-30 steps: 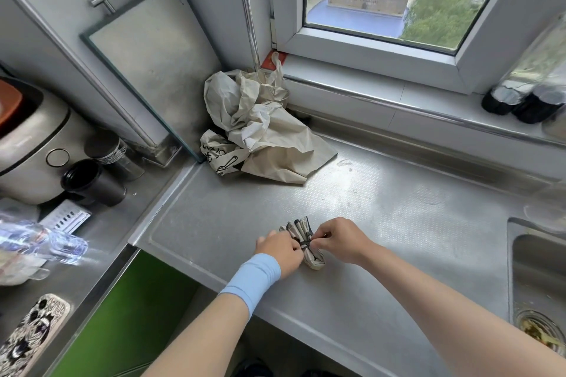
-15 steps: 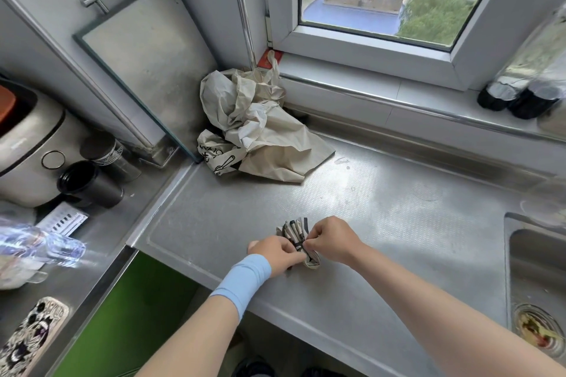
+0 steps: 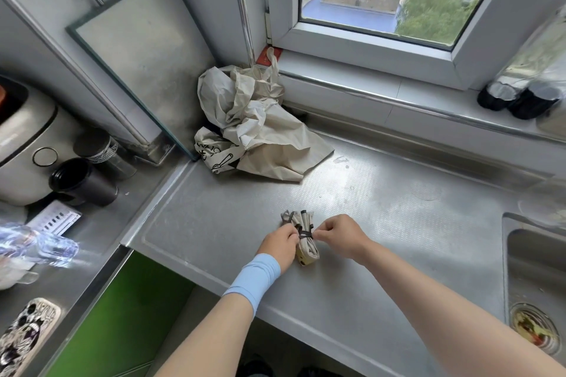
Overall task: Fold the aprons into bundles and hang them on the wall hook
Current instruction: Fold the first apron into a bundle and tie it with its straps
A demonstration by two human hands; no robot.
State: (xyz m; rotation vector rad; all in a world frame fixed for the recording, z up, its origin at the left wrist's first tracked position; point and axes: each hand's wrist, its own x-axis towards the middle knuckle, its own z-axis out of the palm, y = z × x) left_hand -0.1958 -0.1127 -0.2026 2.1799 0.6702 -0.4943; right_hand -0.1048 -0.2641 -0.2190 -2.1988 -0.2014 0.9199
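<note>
A small rolled bundle of beige, dark-striped apron cloth (image 3: 306,249) is lying on the ribbed stainless-steel countertop (image 3: 214,223), near its front edge, at about six o'clock in the view. A thin dark cord (image 3: 304,235) is circling the bundle's middle. The left hand (image 3: 280,243), wearing a light blue wristband (image 3: 255,280), is sitting at the bundle's nine o'clock side, its fingers curled tight and pinching the cord against the cloth. The right hand (image 3: 340,236) is sitting at the three o'clock side, thumb and forefinger closing narrowly on the cord, the other fingers tucked under. Which strand each hand is holding is too small to tell.

At eleven o'clock from the bundle, well apart from it, a crumpled beige apron with black print (image 3: 254,128) is lying heaped in the corner, one strap reaching up to the white window frame (image 3: 367,49). Just beside it, at ten o'clock, a grey glass-edged board with a metal bar handle (image 3: 137,55) is leaning against the wall. At two o'clock, two dark-bottomed bottles (image 3: 517,98) are standing on the sill. At three o'clock, a steel sink (image 3: 520,254) is showing a drain strainer (image 3: 534,327) with food scraps. At nine o'clock, a black cup (image 3: 82,182) is standing beside a silver rice cooker (image 3: 21,138), and a clear plastic bottle (image 3: 39,246) is lying nearer the viewer.
</note>
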